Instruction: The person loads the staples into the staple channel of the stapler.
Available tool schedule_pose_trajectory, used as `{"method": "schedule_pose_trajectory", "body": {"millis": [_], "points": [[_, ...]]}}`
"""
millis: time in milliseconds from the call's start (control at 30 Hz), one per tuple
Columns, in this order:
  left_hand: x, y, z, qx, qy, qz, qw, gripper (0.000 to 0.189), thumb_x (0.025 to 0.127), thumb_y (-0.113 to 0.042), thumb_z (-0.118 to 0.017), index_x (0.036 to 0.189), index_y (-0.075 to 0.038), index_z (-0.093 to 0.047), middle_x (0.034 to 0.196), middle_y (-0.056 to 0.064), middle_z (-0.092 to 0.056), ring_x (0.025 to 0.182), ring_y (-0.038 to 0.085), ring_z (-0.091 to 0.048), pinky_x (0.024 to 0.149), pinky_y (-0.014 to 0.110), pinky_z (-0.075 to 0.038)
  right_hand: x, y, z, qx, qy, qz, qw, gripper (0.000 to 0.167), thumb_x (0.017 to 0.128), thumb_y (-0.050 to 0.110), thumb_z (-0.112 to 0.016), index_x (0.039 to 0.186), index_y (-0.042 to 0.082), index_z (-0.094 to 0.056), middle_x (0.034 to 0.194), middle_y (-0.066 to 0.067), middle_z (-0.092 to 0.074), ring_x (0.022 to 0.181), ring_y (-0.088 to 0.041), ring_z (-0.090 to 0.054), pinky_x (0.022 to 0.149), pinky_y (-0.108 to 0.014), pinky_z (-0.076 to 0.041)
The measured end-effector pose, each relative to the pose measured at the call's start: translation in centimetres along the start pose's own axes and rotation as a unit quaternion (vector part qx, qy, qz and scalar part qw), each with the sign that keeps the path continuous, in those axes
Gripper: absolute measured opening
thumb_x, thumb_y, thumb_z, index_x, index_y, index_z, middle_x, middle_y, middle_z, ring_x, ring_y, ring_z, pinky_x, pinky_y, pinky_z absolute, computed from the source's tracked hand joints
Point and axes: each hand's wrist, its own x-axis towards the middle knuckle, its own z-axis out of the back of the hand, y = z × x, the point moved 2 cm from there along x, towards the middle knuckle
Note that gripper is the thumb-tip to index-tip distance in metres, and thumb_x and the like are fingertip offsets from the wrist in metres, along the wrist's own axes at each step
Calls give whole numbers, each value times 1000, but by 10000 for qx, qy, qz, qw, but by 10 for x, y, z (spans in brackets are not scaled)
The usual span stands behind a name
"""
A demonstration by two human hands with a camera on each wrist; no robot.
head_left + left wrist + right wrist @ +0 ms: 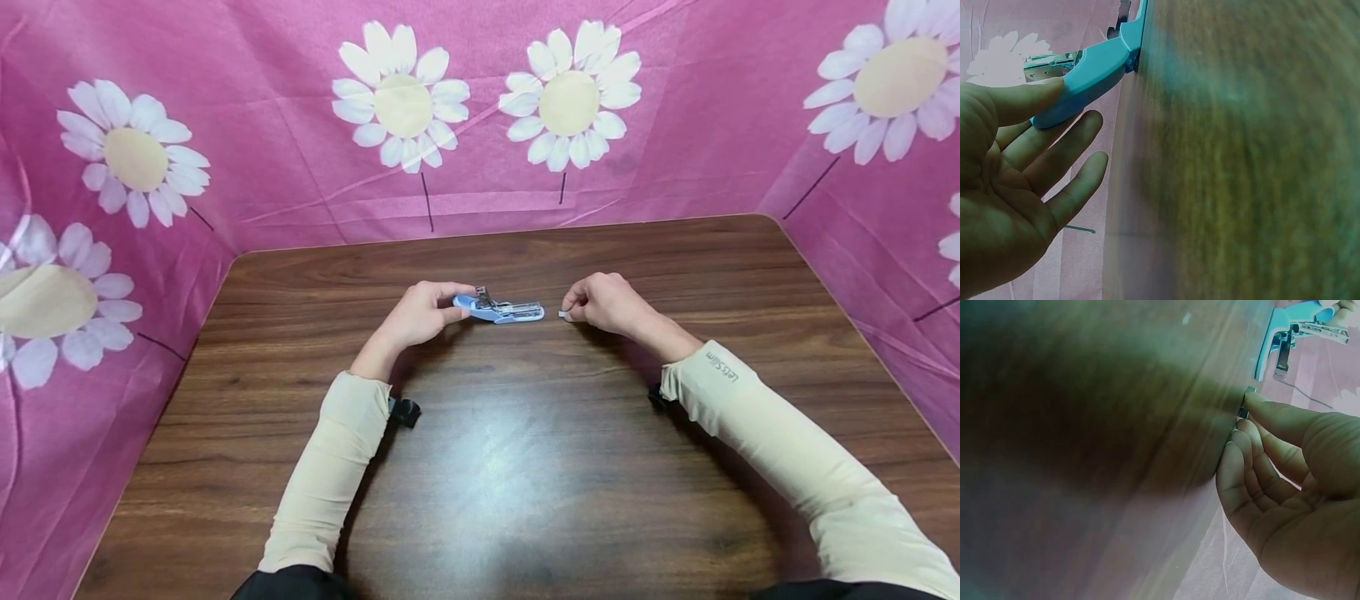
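Note:
A light-blue stapler (517,313) lies opened up on the table, its metal magazine exposed and its top part tilted up toward the left. My left hand (422,315) grips the stapler's left end between thumb and fingers; in the left wrist view the other fingers (1079,187) spread away from the blue body (1094,78). Just right of the stapler, my right hand (609,302) pinches a small silvery strip of staples (562,314) close to the tabletop. The right wrist view shows the strip (1244,414) partly hidden by the thumb and fingertips.
Brown wood-grain table (480,450) spreads under both arms. A pink cloth (285,150) with white daisies stands around its back and sides. Black wrist cameras (405,412) sit at the cuffs of the cream sleeves.

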Motion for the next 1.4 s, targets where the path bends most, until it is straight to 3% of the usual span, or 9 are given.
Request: {"method": "schedule_pose_trajectory", "body": {"millis": [200,367,833,1067,1233,1400], "points": [[0,-1,0,-2,5,32,10000,36,96,-21,-70,132,-18,-70,126,3,-72,100,18,-54,91,33,-43,-1,2,1,-124,27,39,9999,5,87,15,-75,84,17,-79,87,1,-78,89,-25,-68,90,-50,-51],[-1,-1,0,-44,24,77,10000,37,96,-21,-70,133,-18,-69,126,3,-72,99,19,-54,87,31,-42,-1,3,1,-215,-4,200,9996,6,87,17,-75,82,17,-78,83,2,-75,84,-24,-66,87,-51,-51],[-1,-1,1,-76,51,162,9998,38,97,-24,-69,135,-20,-68,133,3,-69,106,19,-53,95,35,-42,-4,0,8,80,-245,94,9996,6,88,19,-74,89,15,-77,80,3,-76,69,-9,-63,81,-41,-51],[-2,0,-1,-105,54,126,9999,38,97,-23,-69,134,-21,-68,132,2,-69,103,20,-53,91,34,-42,-6,-3,11,353,-243,70,9991,10,91,17,-72,98,13,-78,81,2,-76,63,-5,-60,73,-32,-50],[-2,0,-1,-107,56,65,9999,37,96,-23,-70,133,-20,-69,128,2,-71,100,20,-54,87,33,-42,-7,-5,17,336,-393,98,9986,18,94,17,-69,107,14,-80,91,-2,-79,70,-13,-59,72,-32,-46],[-2,0,0,-73,44,26,10000,38,96,-22,-70,133,-19,-69,128,3,-71,100,19,-54,87,32,-42,-9,-3,25,337,-756,147,9965,15,95,21,-68,104,16,-80,92,-2,-78,80,-16,-61,77,-35,-46]]}}
